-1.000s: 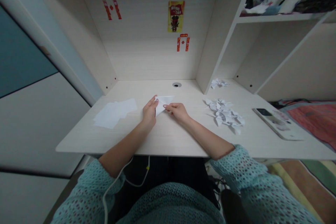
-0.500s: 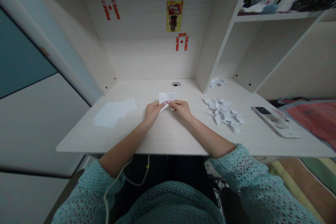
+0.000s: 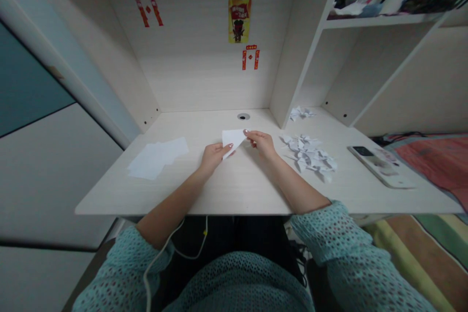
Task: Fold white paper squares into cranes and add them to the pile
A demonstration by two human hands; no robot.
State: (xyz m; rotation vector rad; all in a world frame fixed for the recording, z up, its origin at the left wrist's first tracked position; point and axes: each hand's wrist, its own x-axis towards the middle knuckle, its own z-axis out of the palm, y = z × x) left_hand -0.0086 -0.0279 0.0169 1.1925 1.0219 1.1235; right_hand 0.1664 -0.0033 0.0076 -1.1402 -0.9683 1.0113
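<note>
A small white sheet of paper (image 3: 231,138), folded into a triangle, lies on the pale wooden desk (image 3: 234,185) in front of me. My left hand (image 3: 212,154) pinches its lower point with thumb and fingers. My right hand (image 3: 262,141) presses the paper's upper right corner with closed fingertips. Both forearms reach in from teal knitted sleeves.
A loose stack of white sheets (image 3: 158,157) lies at the left. Several folded paper figures (image 3: 309,155) are heaped at the right, with a few more (image 3: 300,112) inside the shelf bay. A phone (image 3: 380,172) lies far right. A cable hole (image 3: 243,116) sits behind the paper.
My right hand has slid up and to the right along the paper's edge, away from my left hand. The left hand has stayed at the lower point. The view shifted slightly.
</note>
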